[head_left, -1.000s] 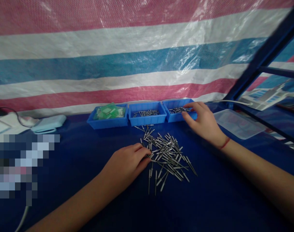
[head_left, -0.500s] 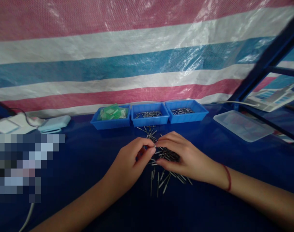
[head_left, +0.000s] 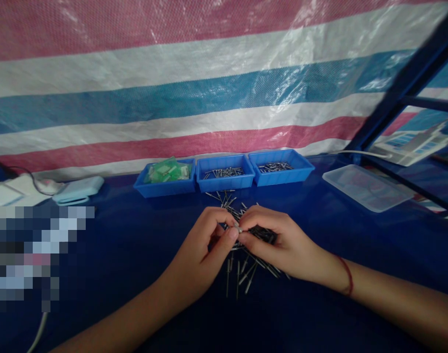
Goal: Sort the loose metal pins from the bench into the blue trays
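Right fingers point(head_left: 259, 248) closer together; metal piece point(head_left: 239, 229) at tips

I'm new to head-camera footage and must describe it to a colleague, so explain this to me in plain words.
There is no machine here: a person works with two bare hands. The view comes from one camera worn on the head, looking forward and down.

The left hand pinches a small metal piece. The fingertips of the right hand come up to it; I can't tell whether they grip it too.

Beneath the hands, a loose pile of thin metal pins lies on a dark blue table. Behind it stand three blue bins: the left bin holds green packets, while the middle bin and right bin hold small metal parts.
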The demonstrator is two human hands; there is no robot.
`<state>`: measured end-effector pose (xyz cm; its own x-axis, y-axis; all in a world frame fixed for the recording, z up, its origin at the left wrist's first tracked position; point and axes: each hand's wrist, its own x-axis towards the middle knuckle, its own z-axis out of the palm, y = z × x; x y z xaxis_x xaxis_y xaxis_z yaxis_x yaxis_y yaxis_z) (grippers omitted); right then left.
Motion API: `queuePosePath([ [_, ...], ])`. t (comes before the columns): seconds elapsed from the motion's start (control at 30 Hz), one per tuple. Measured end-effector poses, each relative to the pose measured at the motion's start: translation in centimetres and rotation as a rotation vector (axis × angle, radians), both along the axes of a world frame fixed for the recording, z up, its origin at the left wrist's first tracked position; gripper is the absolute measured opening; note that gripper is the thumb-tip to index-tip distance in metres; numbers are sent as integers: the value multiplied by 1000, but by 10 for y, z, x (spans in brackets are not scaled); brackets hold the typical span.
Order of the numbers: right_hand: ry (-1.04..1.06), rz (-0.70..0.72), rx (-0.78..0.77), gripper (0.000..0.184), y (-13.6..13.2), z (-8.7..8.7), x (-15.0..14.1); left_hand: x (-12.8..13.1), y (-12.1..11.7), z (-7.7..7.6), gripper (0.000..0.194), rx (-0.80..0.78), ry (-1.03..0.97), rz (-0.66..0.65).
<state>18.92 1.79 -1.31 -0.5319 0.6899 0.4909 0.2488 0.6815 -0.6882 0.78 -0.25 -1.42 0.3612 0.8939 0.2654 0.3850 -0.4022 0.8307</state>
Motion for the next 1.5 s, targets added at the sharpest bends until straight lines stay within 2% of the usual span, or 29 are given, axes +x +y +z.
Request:
queuePosePath([
  [0.17,-222,27,183,12,0,4,5,-4,-1,5,10,-8,107,-32],
  [0.23,-227,-7,201,12,0,4,6,-5,1,6,7,10,143,-15],
  [0.4,-40,-99,50,6,0,2,2,-5,4,8,7,-6,155,40],
  [0.53,72,-93,-54,5,-2,2,-1,-4,3,7,10,-58,123,19],
  [0.67,106,-92,-131,5,-2,1,-2,-5,3,7,17,-142,106,-4],
  [0.9,133,-120,-225,8,-3,-6,-3,-4,7,11,19,-261,80,-15],
  [1.5,190,-147,-238,9,-5,-6,-6,-1,6,5,18,-289,17,-12],
])
